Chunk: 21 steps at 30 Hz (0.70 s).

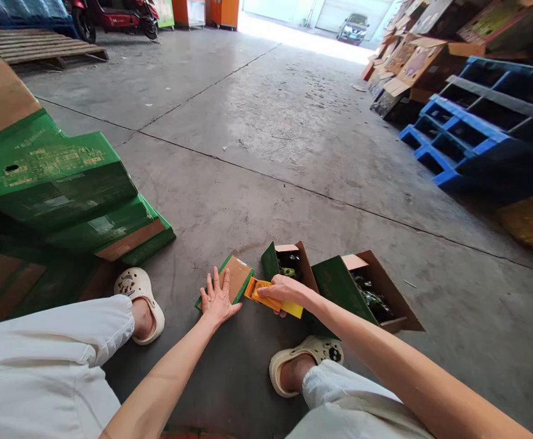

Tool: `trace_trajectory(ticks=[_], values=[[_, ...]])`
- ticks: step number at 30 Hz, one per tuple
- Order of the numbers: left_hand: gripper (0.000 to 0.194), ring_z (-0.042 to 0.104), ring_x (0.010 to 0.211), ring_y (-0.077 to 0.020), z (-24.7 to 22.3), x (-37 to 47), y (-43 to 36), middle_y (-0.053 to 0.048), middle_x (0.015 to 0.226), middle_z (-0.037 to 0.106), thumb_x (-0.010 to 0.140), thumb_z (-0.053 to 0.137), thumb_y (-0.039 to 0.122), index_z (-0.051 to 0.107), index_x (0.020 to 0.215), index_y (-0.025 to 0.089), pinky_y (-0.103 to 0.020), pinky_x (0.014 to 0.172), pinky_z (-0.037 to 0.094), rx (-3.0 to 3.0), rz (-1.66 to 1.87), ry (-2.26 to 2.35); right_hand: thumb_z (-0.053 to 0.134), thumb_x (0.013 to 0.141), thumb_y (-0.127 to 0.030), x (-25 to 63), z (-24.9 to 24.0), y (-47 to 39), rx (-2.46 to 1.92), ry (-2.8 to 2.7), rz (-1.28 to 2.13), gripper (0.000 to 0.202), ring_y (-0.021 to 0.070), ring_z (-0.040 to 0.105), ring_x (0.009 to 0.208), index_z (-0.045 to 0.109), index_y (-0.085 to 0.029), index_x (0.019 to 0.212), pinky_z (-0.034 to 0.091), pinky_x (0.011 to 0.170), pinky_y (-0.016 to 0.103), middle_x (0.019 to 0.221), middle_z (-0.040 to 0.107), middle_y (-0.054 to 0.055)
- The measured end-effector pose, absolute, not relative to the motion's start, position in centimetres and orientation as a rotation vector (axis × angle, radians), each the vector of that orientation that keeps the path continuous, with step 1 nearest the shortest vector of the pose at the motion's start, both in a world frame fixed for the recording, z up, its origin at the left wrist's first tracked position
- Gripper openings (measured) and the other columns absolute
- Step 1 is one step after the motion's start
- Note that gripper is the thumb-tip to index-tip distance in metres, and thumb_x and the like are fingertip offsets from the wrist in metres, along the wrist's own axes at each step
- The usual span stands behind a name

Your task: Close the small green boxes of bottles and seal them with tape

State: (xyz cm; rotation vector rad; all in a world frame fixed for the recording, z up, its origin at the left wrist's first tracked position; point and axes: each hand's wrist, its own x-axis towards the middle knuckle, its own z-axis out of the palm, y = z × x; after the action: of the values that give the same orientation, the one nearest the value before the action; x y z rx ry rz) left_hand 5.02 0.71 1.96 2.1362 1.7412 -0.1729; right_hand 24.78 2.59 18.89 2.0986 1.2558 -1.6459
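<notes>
A small closed box point(238, 272) in green and brown cardboard rests on the floor between the feet. My left hand point(218, 299) lies on its top with the fingers spread, holding nothing. My right hand point(285, 292) grips an orange and yellow tool point(257, 289), whose front end is at the box's right edge; whether it touches the box I cannot tell. Just beyond my right hand stands an open green box point(270, 262) with dark, shiny packets inside. To its right is a larger open green box point(342, 286), also holding dark packets.
Large green cartons point(60, 164) are piled at the left, near my left shoe point(132, 283). My right shoe point(312, 350) is close to the open boxes. Blue pallets point(468, 131) and heaped cardboard boxes point(419, 61) stand at the right. A wooden pallet point(42, 46) lies far left.
</notes>
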Motion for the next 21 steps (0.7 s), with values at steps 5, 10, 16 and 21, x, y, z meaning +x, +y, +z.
trace_trajectory(ticks=[5,10,16,21], values=[[0.132,0.034,0.153,-0.0484,3.0,5.8,1.8,-0.021,0.176,0.019,0.070,0.082,0.048,0.003,0.174,0.028,-0.065,0.116,0.038,2.020,-0.178,1.758,0.067,0.096,-0.041,25.3,18.1,2.8,2.079,1.326,-1.670,0.039,0.0141,0.063,0.041,0.063,-0.016,0.066,0.048,0.043,0.020,0.059,0.071,0.005],[0.136,0.037,0.151,-0.0451,3.3,4.2,4.2,-0.017,0.173,0.025,0.062,0.082,0.044,0.004,0.173,0.035,-0.060,0.114,0.039,1.878,-0.149,1.726,0.065,0.095,-0.044,25.5,18.5,3.3,2.083,1.408,-1.587,0.041,0.0151,0.063,0.040,0.061,-0.017,0.064,0.045,0.039,0.020,0.057,0.070,0.006],[0.130,0.039,0.150,-0.0401,6.4,1.4,6.7,-0.012,0.166,0.034,0.066,0.079,0.046,0.003,0.172,0.041,-0.053,0.112,0.042,1.705,0.039,1.801,0.064,0.093,-0.036,25.6,19.1,3.4,2.116,1.369,-1.514,0.034,0.0184,0.066,0.042,0.056,-0.019,0.064,0.047,0.039,0.020,0.052,0.066,0.007],[0.132,0.036,0.152,-0.0413,15.3,0.7,11.0,-0.012,0.168,0.030,0.069,0.083,0.050,0.000,0.171,0.044,-0.051,0.114,0.039,1.985,0.273,1.783,0.063,0.092,-0.032,25.0,19.2,3.1,2.066,1.413,-1.458,0.029,0.0205,0.069,0.047,0.057,-0.019,0.067,0.051,0.043,0.024,0.060,0.069,0.009]])
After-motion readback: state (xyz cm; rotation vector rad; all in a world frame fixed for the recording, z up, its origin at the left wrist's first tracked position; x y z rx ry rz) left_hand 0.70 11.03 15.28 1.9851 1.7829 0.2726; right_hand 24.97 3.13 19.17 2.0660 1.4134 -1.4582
